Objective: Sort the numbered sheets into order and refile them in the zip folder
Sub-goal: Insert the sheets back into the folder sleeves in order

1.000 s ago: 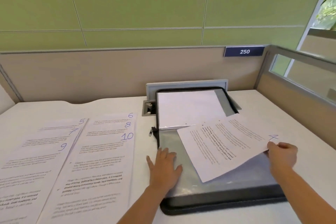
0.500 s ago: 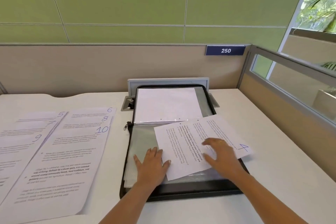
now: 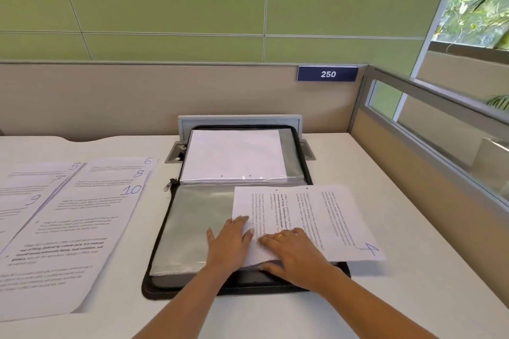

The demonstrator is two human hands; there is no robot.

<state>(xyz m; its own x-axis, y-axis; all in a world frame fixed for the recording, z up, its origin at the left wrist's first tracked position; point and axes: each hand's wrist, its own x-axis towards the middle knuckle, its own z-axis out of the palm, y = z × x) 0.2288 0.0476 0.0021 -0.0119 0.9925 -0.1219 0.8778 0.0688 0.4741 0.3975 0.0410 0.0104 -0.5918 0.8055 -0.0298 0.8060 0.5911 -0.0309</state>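
Turned squarer since half a second ago: on the desk (image 3: 385,187), the open zip folder (image 3: 190,228) carries sheet 4 (image 3: 325,215) across its near half, right end overhanging the desk — left hand (image 3: 228,245) flat beside the sheet's edge, right hand (image 3: 297,253) pressing its near corner, neither gripping anything.

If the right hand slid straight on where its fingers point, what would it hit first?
Probably the left hand, flat on the folder just beyond the fingertips of the right hand.

Black zip folder (image 3: 192,223) lies open flat; sheet 4 (image 3: 316,217) lies crosswise on its near half, overhanging at 3 o'clock; two fanned stacks, 5-7-9 (image 3: 24,201) and 6-8-10 (image 3: 91,223), at 9 o'clock.
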